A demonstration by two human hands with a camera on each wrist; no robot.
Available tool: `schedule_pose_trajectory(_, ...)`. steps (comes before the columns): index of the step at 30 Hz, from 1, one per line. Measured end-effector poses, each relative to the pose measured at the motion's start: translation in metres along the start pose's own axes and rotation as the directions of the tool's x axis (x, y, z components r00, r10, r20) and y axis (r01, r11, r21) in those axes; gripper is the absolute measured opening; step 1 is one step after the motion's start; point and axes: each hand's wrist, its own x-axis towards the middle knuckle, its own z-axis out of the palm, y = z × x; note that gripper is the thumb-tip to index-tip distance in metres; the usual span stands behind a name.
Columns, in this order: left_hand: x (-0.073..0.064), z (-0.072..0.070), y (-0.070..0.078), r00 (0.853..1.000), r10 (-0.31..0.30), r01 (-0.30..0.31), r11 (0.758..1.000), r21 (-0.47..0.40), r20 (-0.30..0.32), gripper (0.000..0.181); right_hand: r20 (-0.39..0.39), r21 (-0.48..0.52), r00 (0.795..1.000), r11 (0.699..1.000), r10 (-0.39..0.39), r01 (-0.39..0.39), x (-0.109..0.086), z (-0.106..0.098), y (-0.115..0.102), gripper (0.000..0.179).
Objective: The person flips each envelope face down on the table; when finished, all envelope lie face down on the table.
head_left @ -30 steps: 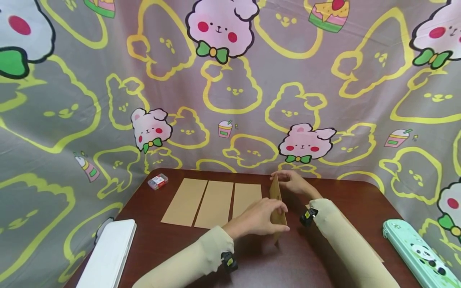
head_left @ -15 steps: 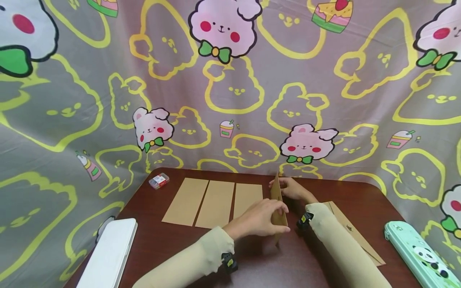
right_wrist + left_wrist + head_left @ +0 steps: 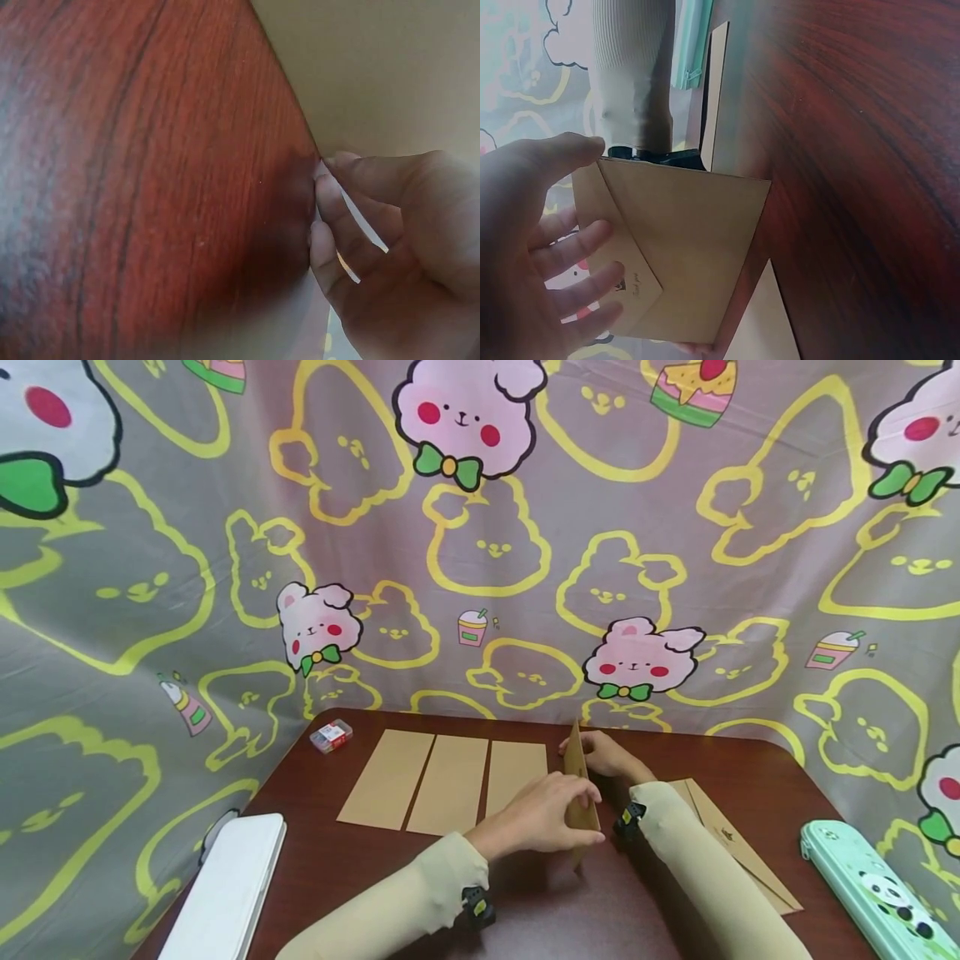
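Observation:
A brown kraft envelope (image 3: 574,758) stands on edge over the table, its pointed flap and small "thank you" print facing my left hand (image 3: 536,814). That hand holds the near side, thumb at a corner and fingers spread along the flap in the left wrist view. At the far side, my right hand (image 3: 611,756) pinches the envelope's edge between thumb and fingers, close to the tabletop in the right wrist view. Left of it lie three flat brown pieces (image 3: 447,785) in a row, the nearest partly hidden by my left hand. Another flapped envelope (image 3: 738,835) lies beneath my right forearm.
On the dark red wooden table (image 3: 540,910), a small clear box (image 3: 331,737) sits at the back left. A white case (image 3: 225,885) lies front left; a mint panda pencil case (image 3: 873,885) lies at the right edge. A patterned curtain (image 3: 510,593) hangs behind.
My right hand has slid slightly lower along the envelope's far side. The right forearm has shifted left, uncovering more of the envelope on the right. My left hand stays put.

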Motion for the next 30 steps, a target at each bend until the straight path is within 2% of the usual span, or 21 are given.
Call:
schedule_pose_trajectory(4,-0.001,0.002,-0.001,0.998,0.041,-0.040,0.999,0.033,-0.045,0.040,-0.004,-0.014,0.999,0.999,0.049,-0.049,-0.003,-0.002,-0.003,0.019)
schedule_pose_trajectory(7,-0.003,0.002,-0.001,0.995,0.061,-0.058,0.997,0.045,-0.077,0.037,0.005,0.032,0.995,0.995,0.095,-0.095,-0.005,-0.006,-0.004,0.020)
schedule_pose_trajectory(11,-0.005,-0.001,-0.003,0.993,0.060,-0.055,0.997,0.045,-0.106,0.036,0.026,0.101,0.994,0.989,0.107,-0.109,-0.006,-0.016,-0.004,0.025)
schedule_pose_trajectory(14,-0.005,-0.004,-0.004,0.989,0.074,-0.066,0.996,0.063,-0.126,0.035,0.029,0.108,0.993,0.987,0.113,-0.116,-0.008,-0.025,-0.004,0.026)
schedule_pose_trajectory(22,-0.008,-0.005,-0.009,0.978,0.129,-0.106,0.984,0.144,-0.161,0.039,-0.020,0.038,0.987,0.986,0.161,-0.160,-0.016,-0.044,0.002,0.024)
schedule_pose_trajectory(30,-0.010,0.001,-0.013,0.983,0.127,-0.102,0.978,0.181,-0.131,0.035,-0.072,-0.031,0.984,0.986,0.163,-0.166,-0.021,-0.062,-0.001,0.023)
